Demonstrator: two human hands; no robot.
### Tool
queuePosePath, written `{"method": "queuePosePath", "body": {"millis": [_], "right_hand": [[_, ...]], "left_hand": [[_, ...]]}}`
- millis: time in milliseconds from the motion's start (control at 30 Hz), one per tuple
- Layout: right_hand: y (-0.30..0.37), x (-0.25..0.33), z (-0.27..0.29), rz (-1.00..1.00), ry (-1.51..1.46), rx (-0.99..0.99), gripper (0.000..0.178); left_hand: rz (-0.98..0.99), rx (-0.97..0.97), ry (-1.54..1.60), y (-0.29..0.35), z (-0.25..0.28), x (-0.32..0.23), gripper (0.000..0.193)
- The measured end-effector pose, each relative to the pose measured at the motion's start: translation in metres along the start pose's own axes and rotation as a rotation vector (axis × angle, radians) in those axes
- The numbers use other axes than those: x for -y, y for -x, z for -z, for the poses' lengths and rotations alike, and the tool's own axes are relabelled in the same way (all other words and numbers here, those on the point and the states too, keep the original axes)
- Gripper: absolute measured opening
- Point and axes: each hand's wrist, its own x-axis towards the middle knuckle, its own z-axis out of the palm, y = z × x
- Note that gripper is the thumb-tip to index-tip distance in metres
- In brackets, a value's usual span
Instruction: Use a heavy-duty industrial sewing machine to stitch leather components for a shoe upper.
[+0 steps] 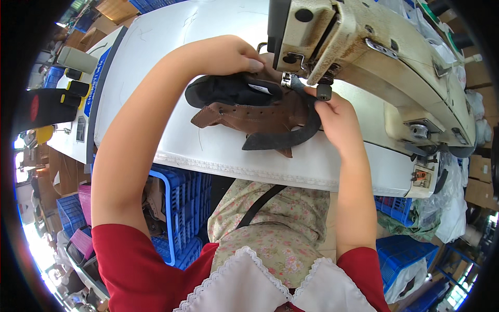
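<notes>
A brown leather shoe upper with a row of lace holes lies on the white table under the sewing machine head. Its black padded part, with a small white label, faces up. My left hand is closed on the far edge of the upper, fingertips partly hidden behind it. A long dark grey strip runs from the presser foot and curves toward me, its end loose on the table. Right of the needle area, my right hand pinches this strip beside the upper; the machine hides some of its fingers.
The sewing machine arm spans the right side, close above my right hand. A ruler tape lines the table's front edge. Blue crates stand below at the left. Another white machine table adjoins at the far left.
</notes>
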Motion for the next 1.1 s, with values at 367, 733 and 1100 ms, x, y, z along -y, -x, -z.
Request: {"method": "queuePosePath", "body": {"millis": [367,733,1100], "right_hand": [[-0.009,-0.023,0.043,0.309,-0.017,0.209,0.027],[-0.028,0.014,0.041,0.393,0.409,0.142,0.028],[-0.021,-0.002,0.028,0.378,0.307,0.141,0.026]], "left_hand": [[-0.614,-0.457,-0.179,0.117,-0.104,-0.061,0.010],[-0.275,-0.815,-0.650,0.036,-0.167,-0.120,0.034],[0.001,-0.821,-0.653,0.009,-0.191,-0.093,0.026]]}}
